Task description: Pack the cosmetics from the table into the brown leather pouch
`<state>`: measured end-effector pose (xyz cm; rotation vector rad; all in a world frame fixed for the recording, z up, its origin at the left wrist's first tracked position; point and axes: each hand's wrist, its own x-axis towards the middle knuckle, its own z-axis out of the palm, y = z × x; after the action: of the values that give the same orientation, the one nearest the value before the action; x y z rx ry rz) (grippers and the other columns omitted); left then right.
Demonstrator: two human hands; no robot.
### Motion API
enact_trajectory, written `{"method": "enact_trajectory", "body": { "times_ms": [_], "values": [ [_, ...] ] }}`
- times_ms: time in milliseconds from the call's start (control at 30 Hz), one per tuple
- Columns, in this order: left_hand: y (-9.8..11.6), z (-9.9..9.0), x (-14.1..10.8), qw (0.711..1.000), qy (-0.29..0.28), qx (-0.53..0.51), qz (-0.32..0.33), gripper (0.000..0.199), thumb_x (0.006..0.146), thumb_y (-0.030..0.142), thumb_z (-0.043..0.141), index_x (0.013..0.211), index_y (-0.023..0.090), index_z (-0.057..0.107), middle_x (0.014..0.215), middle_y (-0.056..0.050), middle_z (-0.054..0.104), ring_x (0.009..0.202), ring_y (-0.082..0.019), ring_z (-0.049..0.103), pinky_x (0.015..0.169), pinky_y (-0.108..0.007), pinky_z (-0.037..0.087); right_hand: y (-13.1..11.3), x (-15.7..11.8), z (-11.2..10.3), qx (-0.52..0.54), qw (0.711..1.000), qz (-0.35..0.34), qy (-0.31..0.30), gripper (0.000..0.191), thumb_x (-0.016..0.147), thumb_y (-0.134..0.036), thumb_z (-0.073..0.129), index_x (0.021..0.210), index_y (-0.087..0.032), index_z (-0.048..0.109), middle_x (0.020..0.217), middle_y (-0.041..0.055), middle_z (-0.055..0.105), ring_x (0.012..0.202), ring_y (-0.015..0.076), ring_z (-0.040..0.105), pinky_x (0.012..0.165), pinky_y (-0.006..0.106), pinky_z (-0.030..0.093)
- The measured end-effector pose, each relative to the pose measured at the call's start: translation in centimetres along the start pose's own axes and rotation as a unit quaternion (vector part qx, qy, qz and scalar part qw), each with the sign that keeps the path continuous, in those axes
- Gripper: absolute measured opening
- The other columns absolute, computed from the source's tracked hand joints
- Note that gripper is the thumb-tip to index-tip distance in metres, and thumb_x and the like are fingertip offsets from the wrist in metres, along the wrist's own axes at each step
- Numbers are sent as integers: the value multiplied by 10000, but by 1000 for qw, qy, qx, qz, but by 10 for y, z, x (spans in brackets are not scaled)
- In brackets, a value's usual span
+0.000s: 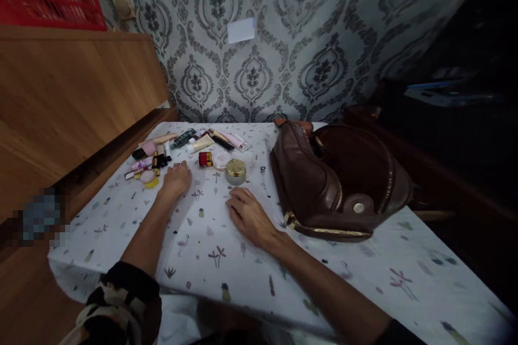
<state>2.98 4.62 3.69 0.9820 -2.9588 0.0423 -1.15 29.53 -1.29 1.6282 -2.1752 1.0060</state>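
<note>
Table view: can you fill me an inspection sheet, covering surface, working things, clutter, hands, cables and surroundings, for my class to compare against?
Surface: white printed cloth, slightly wrinkled.
Working things: brown bag at right, gaping open; gold-lidded pot and red jar near the middle.
Clutter: tubes and small cosmetics bunched at the back left, some overlapping.
Hands: left hand beside the cosmetics, grip unclear; right hand open on the cloth, just in front of the pot.
Cables: nothing seen.
Surroundings: patterned wall behind; wooden cabinet at left bearing a red crate; right side dark.
</note>
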Motion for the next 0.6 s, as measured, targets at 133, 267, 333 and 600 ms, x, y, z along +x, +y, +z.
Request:
{"method": "enact_trajectory", "body": {
  "times_ms": [133,267,333,600],
  "values": [
    [-2,-9,-4,999,-37,1,35,358,924,286,450,1214,118,578,1190,-188,666,1107,-303,637,886,-362,478,3,-1,0,29,999,14,16,173,918,-104,507,915,-150,674,1067,137,637,1083,263,568,937,430,533],
    [-5,-16,-7,998,-50,-6,49,347,868,391,555,1073,121,632,1180,-204,662,1112,-339,621,868,-376,478,3,-1,0,40,999,19,9,175,918,-100,501,915,-161,665,1043,126,636,1077,255,564,943,431,526],
    [-7,-18,-7,996,-55,-17,62,411,846,465,574,1068,125,637,1198,-209,656,1124,-351,610,873,-385,475,3,-1,0,43,999,22,9,175,915,-96,498,913,-163,660,1035,123,635,1071,254,563,938,430,528],
    [-30,-34,3,975,-111,-105,161,511,904,527,315,943,164,672,1004,-103,722,935,-254,653,797,-318,477,5,-2,-1,39,999,28,8,160,912,-96,511,916,-153,661,1023,122,635,1049,251,565,930,411,531]
  ]
}}
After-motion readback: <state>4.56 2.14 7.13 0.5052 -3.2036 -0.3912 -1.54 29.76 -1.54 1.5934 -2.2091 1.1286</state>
